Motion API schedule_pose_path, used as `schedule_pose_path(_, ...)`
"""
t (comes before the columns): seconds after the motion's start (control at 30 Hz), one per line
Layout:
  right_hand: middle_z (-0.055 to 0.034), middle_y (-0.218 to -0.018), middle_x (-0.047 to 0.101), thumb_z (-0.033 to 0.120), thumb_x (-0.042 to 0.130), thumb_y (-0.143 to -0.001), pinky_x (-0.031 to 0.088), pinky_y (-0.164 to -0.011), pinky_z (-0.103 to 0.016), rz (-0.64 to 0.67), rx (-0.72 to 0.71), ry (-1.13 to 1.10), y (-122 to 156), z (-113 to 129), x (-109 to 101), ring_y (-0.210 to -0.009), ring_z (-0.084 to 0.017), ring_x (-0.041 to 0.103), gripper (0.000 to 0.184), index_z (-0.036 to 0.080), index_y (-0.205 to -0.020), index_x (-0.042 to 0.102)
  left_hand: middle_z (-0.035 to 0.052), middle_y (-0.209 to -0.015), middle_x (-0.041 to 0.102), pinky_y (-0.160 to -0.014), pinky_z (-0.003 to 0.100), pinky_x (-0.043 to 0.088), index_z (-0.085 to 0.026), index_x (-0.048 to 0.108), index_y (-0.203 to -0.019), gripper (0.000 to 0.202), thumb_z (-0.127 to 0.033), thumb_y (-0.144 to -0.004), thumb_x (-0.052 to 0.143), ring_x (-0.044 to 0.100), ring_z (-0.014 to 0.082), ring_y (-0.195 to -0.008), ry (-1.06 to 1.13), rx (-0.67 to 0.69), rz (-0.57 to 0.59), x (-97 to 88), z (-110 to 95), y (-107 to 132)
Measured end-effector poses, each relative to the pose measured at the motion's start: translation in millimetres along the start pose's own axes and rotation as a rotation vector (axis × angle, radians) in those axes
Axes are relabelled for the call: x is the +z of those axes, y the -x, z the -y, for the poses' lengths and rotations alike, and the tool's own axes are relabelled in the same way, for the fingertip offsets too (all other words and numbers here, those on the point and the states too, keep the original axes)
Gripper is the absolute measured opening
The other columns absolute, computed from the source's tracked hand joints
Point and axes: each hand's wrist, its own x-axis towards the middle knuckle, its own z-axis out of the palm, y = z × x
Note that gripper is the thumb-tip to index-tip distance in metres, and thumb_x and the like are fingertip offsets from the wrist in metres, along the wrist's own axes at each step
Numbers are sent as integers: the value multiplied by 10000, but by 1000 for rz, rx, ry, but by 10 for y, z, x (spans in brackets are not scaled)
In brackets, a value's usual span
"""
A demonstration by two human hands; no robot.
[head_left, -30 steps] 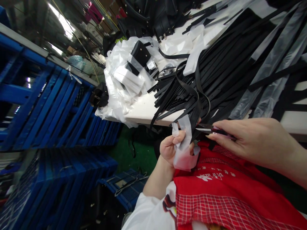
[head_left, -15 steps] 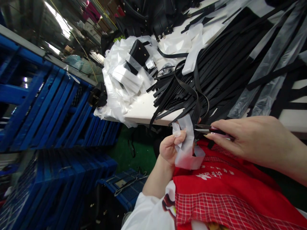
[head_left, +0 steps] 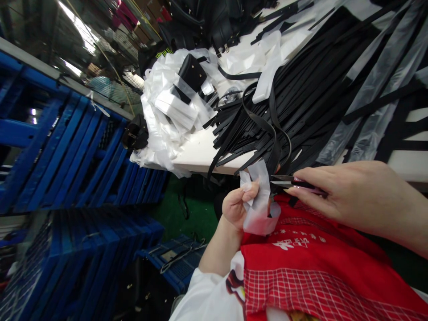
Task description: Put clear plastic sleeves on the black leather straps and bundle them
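My left hand [head_left: 236,206] is closed on a clear plastic strip [head_left: 259,196] that curls over my fingers, together with the end of a black strap [head_left: 273,157] looping down from the table. My right hand [head_left: 347,194] is closed on small thread snips [head_left: 290,180], blades pointing left toward the plastic strip and nearly touching it. Both hands hover just above my red apron [head_left: 310,263], below the front edge of the white table [head_left: 200,154].
A big pile of black straps [head_left: 301,98] covers the table, some in clear sleeves [head_left: 371,107]. White plastic bags [head_left: 163,120] and black leather pieces [head_left: 192,73] lie at the table's left end. Stacked blue crates [head_left: 67,156] fill the left side over green floor.
The plastic strip's lower loop first bulged out to the right, then pulled back in toward my left hand. Both hands stay in nearly the same place.
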Motion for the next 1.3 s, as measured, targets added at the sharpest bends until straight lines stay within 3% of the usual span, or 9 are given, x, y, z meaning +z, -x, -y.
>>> schedule_pose_path(0.23,15,-705,696,422,447,-971,277,-543,-298,38,-4,20,0,-6,-15,-565,-199,659,289,237,-884,651,1,-521,443,-482,233,306,-210,266,-608,568,-517,-651,742,451,129,-486,-42,-10,-72,-9,21,-8)
schedule_pose_path(0.57,2,-663,680,409,457,-971,262,-536,-295,46,-14,32,-13,6,-49,-544,-191,643,295,221,-838,642,9,-529,462,-487,243,303,-210,307,-605,492,-471,-713,711,450,139,-481,-1,-10,30,-15,11,-10)
schedule_pose_path(0.77,6,-716,707,431,454,-974,265,-531,-300,42,-11,11,7,21,36,-554,-195,647,299,225,-894,656,12,-541,470,-497,247,314,-209,267,-603,534,-479,-682,721,453,133,-482,-39,-21,-38,-16,20,-26)
schedule_pose_path(1.03,-68,-714,709,403,464,-993,300,-510,-294,-177,164,32,6,23,190,-591,-210,660,327,157,-935,672,9,-518,462,-450,235,278,-222,219,-659,564,-505,-682,706,446,130,-454,-60,-54,-101,-20,55,0)
schedule_pose_path(1.17,-96,-737,714,428,391,-1007,343,-521,-298,-130,281,-31,-18,-25,170,-629,-244,678,395,163,-957,679,9,-530,466,-455,220,290,-212,248,-642,551,-476,-664,731,448,118,-464,-31,-51,-75,-45,74,12)
schedule_pose_path(1.3,-57,-724,706,448,415,-989,396,-533,-292,-94,275,-195,30,-42,159,-589,-217,658,366,199,-929,675,15,-521,472,-450,220,313,-208,251,-605,581,-489,-611,759,480,133,-476,-7,6,-55,-55,82,7)
